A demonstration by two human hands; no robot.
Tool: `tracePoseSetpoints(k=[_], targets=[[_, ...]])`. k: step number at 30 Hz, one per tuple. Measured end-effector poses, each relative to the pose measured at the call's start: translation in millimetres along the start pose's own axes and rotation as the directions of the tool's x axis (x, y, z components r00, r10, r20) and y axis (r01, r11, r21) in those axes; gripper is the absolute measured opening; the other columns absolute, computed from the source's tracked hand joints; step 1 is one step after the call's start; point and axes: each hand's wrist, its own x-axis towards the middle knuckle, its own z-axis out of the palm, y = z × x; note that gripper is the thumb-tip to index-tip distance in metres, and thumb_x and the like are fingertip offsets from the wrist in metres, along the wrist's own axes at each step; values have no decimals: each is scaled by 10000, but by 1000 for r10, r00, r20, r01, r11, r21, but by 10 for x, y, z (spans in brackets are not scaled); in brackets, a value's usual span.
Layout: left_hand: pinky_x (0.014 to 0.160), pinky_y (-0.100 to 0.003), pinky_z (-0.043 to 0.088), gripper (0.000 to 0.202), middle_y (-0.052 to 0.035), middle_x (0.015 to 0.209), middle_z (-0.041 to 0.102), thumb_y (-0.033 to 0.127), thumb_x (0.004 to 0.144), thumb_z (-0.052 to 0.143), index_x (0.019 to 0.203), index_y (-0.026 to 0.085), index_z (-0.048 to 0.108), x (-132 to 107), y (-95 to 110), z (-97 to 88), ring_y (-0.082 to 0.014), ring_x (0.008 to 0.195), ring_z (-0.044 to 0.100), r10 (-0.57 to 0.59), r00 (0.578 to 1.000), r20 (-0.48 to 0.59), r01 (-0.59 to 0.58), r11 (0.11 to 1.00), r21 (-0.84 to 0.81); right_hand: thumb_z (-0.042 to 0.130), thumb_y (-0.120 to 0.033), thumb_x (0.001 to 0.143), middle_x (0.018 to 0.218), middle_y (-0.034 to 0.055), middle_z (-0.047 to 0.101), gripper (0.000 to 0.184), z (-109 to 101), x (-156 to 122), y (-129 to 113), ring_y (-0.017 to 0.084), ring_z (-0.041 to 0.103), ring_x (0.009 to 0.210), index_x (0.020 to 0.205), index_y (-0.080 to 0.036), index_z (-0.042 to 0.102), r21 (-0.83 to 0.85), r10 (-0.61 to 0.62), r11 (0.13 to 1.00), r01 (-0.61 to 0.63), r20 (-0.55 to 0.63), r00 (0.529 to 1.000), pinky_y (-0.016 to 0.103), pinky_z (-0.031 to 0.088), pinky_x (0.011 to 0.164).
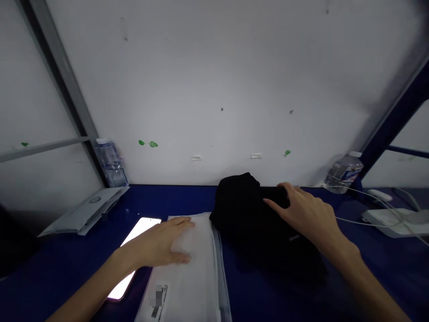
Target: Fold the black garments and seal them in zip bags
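My left hand [164,243] lies flat, fingers together and stretched out, on a stack of translucent white plastic bags [191,286] on the blue table [67,264]. My right hand [301,212] rests open on a folded black garment [254,214] just right of the bags, fingers spread over its top. Neither hand grips anything.
A lit phone [134,250] lies under my left forearm. Grey mailer bags [83,212] sit at the far left, with a water bottle [110,163] behind them. Another bottle [343,172] lies at the right by white cables and a white device [392,221]. A white wall stands behind.
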Motion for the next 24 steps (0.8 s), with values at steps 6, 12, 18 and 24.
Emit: tracePoseSetpoints(k=[6,12,18,24], targets=[[1129,-479,373,821,-62,1594,355,592,812,658,1515,272,381,10,1,12,-338,1404,413,-22,1000,7,22,1000,14,602,-343,882,820,73,752,177,76,40,207,304,713,759,934,-218,717,99,-70,993,56,144,987,337,429,559],[1103,-467,403,761,-67,1566,407,559,817,673,1487,292,430,-2,44,-5,-342,1362,468,8,1000,-24,-9,1000,-14,559,-229,903,845,73,728,182,-237,67,180,253,679,716,999,-188,708,289,67,951,110,-537,841,360,494,645],[1057,-464,448,696,-61,1537,451,551,825,678,1452,331,471,-2,-26,26,-340,1312,523,69,995,-72,-72,996,-47,637,-81,845,889,49,704,317,-308,-153,-27,217,674,762,1098,-269,672,218,-105,844,490,-829,550,334,524,686],[1079,-467,427,716,-61,1545,439,567,836,662,1473,326,441,-2,-37,38,-329,1333,502,45,997,-60,-47,998,-32,502,-464,975,579,-41,606,309,-267,-192,-239,139,585,477,1100,-211,625,515,-428,727,454,-177,886,264,416,494]])
